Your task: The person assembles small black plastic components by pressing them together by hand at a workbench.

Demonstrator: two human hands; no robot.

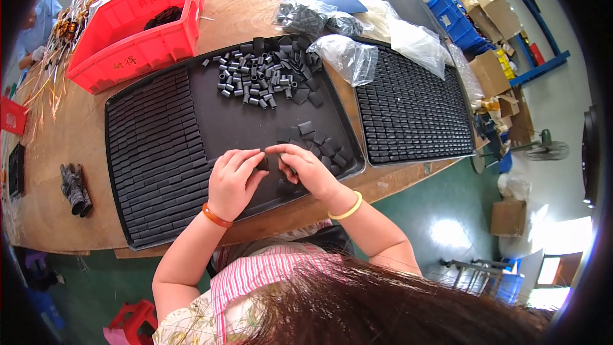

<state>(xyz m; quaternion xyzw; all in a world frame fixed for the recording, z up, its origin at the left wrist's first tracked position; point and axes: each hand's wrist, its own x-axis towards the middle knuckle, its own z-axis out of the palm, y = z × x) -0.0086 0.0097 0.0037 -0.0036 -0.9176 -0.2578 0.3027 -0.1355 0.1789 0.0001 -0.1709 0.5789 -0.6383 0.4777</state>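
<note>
My two hands meet over the front of a large black tray (223,121). My left hand (235,182) pinches a small black tube (263,164) between thumb and fingers. Just across from it, my right hand (308,171) is curled with its index finger stretched toward that tube; a dark piece, partly hidden, shows in its fingers. Closely packed rows of black pieces (153,134) fill the tray's left side. Loose short black tubes (255,80) are heaped at the back, and flat black pieces (325,147) lie scattered by my right hand.
A second tray (415,105) full of rows stands to the right, with clear plastic bags (348,57) over its far edge. Behind on the left is a red crate (137,41). Dark gloves (75,190) lie far left on the wooden table (51,230). A person (41,25) is at the far left.
</note>
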